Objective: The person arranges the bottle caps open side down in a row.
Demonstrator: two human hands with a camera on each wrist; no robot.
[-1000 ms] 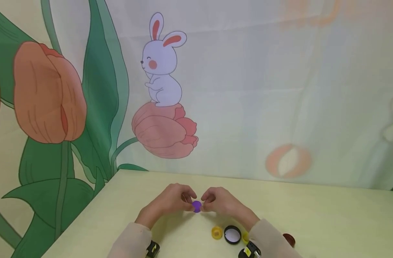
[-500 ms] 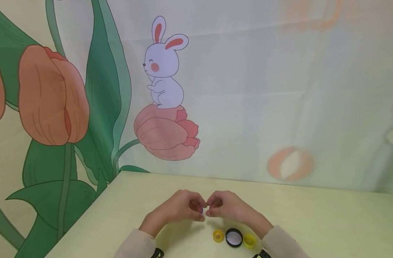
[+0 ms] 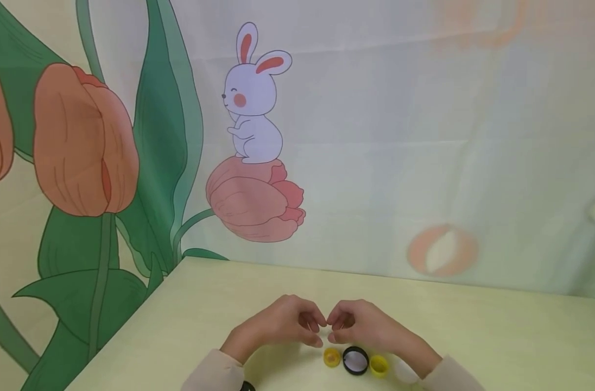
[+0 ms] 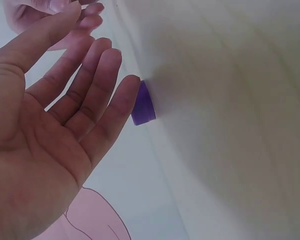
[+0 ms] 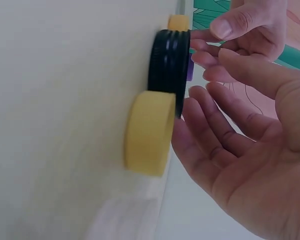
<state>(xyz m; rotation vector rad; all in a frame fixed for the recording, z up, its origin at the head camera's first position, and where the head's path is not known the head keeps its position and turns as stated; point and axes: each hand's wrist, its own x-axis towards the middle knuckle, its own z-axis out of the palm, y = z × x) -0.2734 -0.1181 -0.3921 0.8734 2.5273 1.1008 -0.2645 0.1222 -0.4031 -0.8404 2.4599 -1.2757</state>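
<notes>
My left hand (image 3: 290, 320) and right hand (image 3: 368, 328) hover over the table with loosely curved fingers, nothing held in either. Their fingertips come close together in the head view. A purple cap (image 4: 143, 105) stands on the table just past the left little finger in the left wrist view; the hands hide it in the head view. Directly below the fingertips sit a yellow cap (image 3: 332, 357) with a darker centre, a black ring-shaped lid (image 3: 355, 360) with a pale inside, and a second yellow cap (image 3: 379, 366). The right fingers lie beside the black lid in the right wrist view.
A whitish round piece (image 3: 405, 371) lies partly under the right wrist. The pale table (image 3: 498, 336) extends to both sides. Behind it hangs a cloth backdrop (image 3: 366, 136) printed with a rabbit and tulips.
Both hands have shifted right and nearer to me, away from the purple cap that showed between them a second ago. The yellow caps and black lid stay in their row.
</notes>
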